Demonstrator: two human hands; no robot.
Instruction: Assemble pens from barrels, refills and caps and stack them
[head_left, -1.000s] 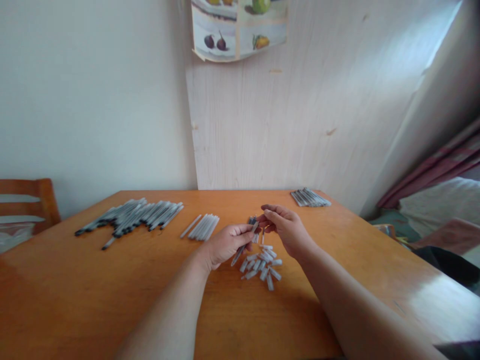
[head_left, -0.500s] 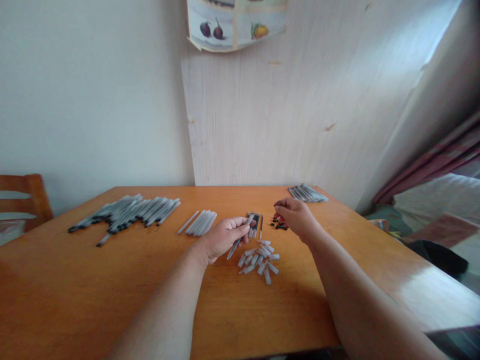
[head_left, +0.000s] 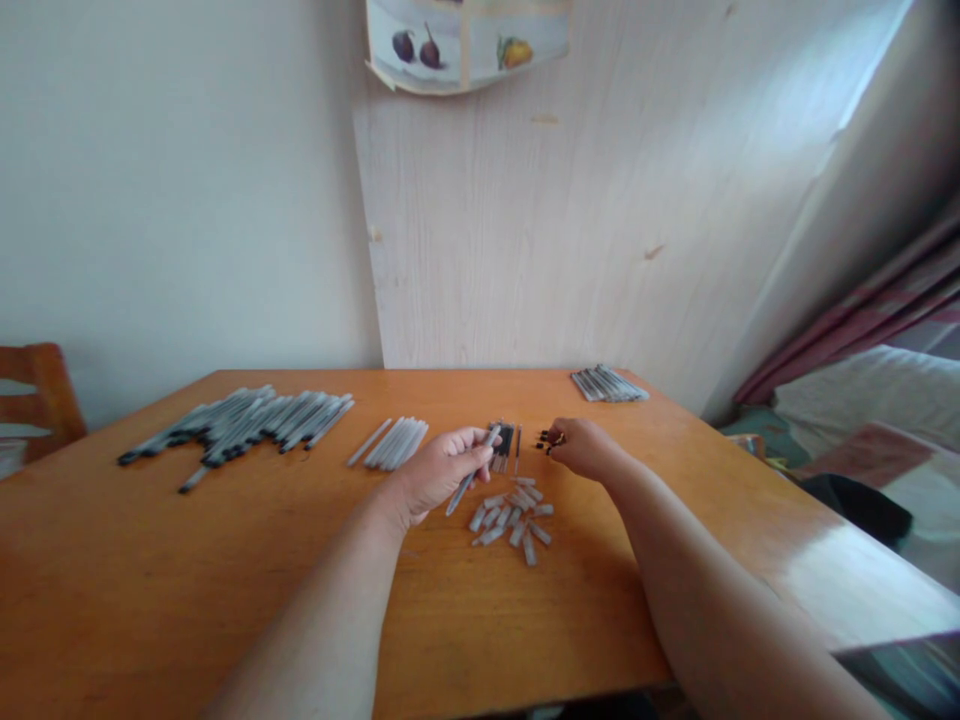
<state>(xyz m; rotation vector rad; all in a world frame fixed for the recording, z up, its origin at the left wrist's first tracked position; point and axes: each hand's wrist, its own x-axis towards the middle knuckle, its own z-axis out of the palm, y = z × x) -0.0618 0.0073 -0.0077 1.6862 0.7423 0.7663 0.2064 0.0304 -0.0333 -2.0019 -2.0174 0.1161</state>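
My left hand (head_left: 446, 468) is closed around a slim pen barrel (head_left: 460, 492), which slants with its lower end toward me. My right hand (head_left: 589, 448) is down at the small black pen plugs (head_left: 541, 440), its fingertips pressed together among them. Whether a plug is between those fingers is hidden. Just beyond my left fingers lie several dark ink refills (head_left: 505, 446), with one refill (head_left: 518, 450) apart at their right. A loose heap of clear whitish pen caps (head_left: 517, 515) lies between my forearms.
Clear empty barrels (head_left: 397, 443) lie left of my left hand. Farther left spreads a large pile of black-tipped pens (head_left: 255, 420). A bundle of refills (head_left: 609, 384) rests at the table's (head_left: 450, 620) far right edge. A wall stands behind, a wooden chair (head_left: 45, 395) at left.
My right hand has lowered from above the black plugs down onto them. My left hand keeps hold of the pen barrel. The whole view has shifted slightly.
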